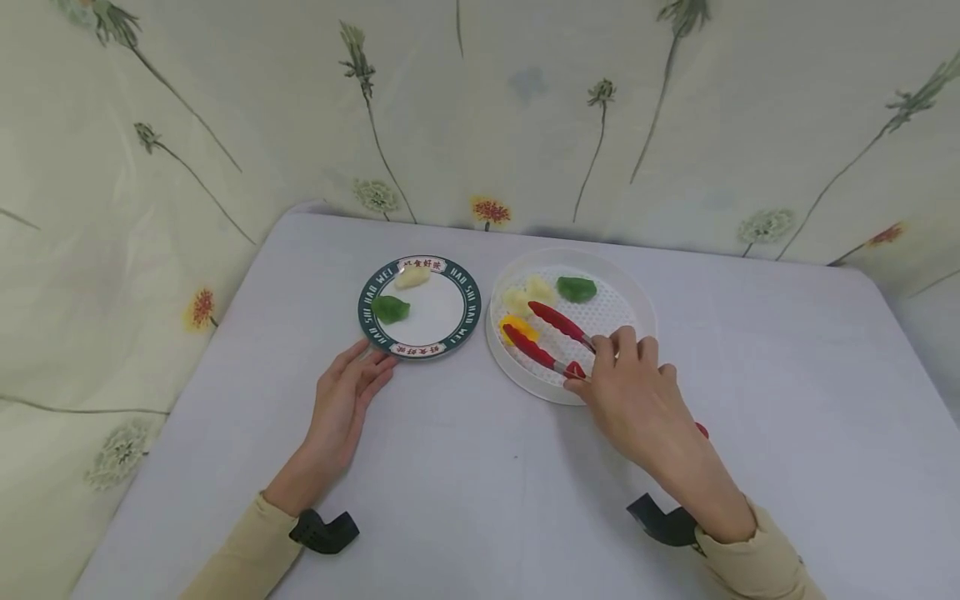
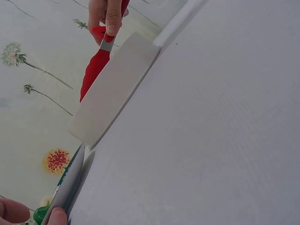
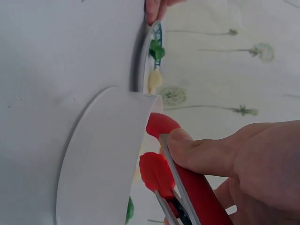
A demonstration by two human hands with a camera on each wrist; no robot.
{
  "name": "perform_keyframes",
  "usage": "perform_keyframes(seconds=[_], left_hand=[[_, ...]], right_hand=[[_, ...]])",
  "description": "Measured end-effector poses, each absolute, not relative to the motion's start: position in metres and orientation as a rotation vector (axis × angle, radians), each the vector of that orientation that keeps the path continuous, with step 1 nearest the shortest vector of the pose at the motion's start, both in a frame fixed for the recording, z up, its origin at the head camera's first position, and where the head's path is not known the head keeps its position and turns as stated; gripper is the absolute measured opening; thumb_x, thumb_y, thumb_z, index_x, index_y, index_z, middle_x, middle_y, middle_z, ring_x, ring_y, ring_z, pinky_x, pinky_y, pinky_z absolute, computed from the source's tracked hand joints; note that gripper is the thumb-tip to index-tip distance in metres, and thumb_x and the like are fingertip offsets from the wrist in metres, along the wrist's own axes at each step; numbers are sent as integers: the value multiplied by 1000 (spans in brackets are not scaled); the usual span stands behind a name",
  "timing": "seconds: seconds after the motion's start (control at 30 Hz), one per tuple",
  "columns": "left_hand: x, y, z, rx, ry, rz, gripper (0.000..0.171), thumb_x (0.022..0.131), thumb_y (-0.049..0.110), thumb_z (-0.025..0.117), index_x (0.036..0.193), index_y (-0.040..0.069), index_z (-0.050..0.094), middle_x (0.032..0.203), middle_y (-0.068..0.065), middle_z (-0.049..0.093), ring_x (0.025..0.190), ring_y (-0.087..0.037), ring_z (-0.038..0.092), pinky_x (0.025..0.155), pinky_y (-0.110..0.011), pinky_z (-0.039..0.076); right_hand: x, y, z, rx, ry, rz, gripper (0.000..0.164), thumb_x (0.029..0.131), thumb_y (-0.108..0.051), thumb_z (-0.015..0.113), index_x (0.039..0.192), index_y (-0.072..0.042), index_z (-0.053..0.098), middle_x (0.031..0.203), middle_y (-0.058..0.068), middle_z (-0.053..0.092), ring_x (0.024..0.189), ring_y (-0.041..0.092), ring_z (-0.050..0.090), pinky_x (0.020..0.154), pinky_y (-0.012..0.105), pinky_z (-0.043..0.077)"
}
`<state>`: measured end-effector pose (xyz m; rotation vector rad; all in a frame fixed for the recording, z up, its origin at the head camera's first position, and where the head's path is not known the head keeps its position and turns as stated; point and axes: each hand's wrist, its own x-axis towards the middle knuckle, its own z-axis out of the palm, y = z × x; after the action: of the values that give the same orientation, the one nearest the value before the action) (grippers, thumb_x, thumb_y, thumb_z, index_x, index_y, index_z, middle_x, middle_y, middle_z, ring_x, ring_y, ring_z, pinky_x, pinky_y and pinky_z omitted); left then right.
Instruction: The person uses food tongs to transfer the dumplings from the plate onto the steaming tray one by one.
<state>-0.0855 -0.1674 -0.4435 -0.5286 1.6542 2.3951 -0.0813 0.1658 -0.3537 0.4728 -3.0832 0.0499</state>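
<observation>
My left hand [image 1: 345,400] holds the near-left rim of a round plate [image 1: 472,304] with a dark green lettered border. In the left wrist view, fingers [image 2: 57,216] show on either side of that rim. A green leaf-like piece [image 1: 391,309] and a pale piece [image 1: 412,277] lie on the plate. My right hand [image 1: 637,400] grips red-tipped tongs [image 1: 555,321], their arms spread apart over a round white tray [image 1: 525,380]. Close to the tong tips is a yellow piece [image 1: 519,327] in the tray. Pale pieces [image 1: 528,293] and another green piece [image 1: 577,289] lie beyond it.
Both dishes stand side by side on a white-covered table [image 1: 465,500]. Behind it hangs a flower-printed cloth [image 1: 480,117]. The tray has a raised side wall [image 3: 98,164] and a perforated bottom. Black devices [image 1: 324,532] are strapped to both wrists.
</observation>
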Motion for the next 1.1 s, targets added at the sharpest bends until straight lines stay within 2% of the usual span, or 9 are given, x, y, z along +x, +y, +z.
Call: perform_keyframes(seconds=[0.23,0.43,0.57,0.8,1.0,1.1], left_hand=[[-85,-168,-442,-518,1665,2391,55,107,14,38,160,12,22,161,-12,38,142,-19,50,114,-23,49],[-85,-168,-442,-533,1666,2389,55,107,14,39,160,14,23,160,-11,40,141,-18,51,112,-21,50],[-85,-167,-442,-532,1670,2386,55,108,15,39,160,14,24,160,-10,40,141,-18,52,111,-21,50],[-83,-165,-442,-523,1656,2395,54,108,18,39,160,13,24,160,-11,40,141,-18,52,113,-23,49],[-83,-166,-443,-538,1670,2387,53,109,21,41,159,14,25,157,-9,43,139,-17,53,112,-22,50],[-82,-166,-443,-540,1681,2378,54,109,24,42,159,15,25,157,-8,44,139,-18,54,112,-22,50]], right_hand=[[-82,158,-350,436,-3042,154,70,88,-34,77,133,13,51,118,29,50,102,44,47,58,46,49],[-86,142,-342,450,-3092,135,73,88,-38,76,137,10,50,123,28,50,108,42,46,67,49,54],[-91,128,-342,498,-3092,82,75,87,-43,76,137,8,52,120,25,52,103,38,48,66,44,54],[-99,107,-348,580,-3091,67,77,84,-47,78,135,6,54,114,21,52,98,32,47,61,36,48],[-103,92,-355,655,-3029,73,70,87,-45,77,130,6,56,105,16,51,90,29,43,55,32,37],[-105,84,-358,697,-2981,65,67,86,-45,77,126,5,59,102,15,51,87,28,43,53,32,35]])
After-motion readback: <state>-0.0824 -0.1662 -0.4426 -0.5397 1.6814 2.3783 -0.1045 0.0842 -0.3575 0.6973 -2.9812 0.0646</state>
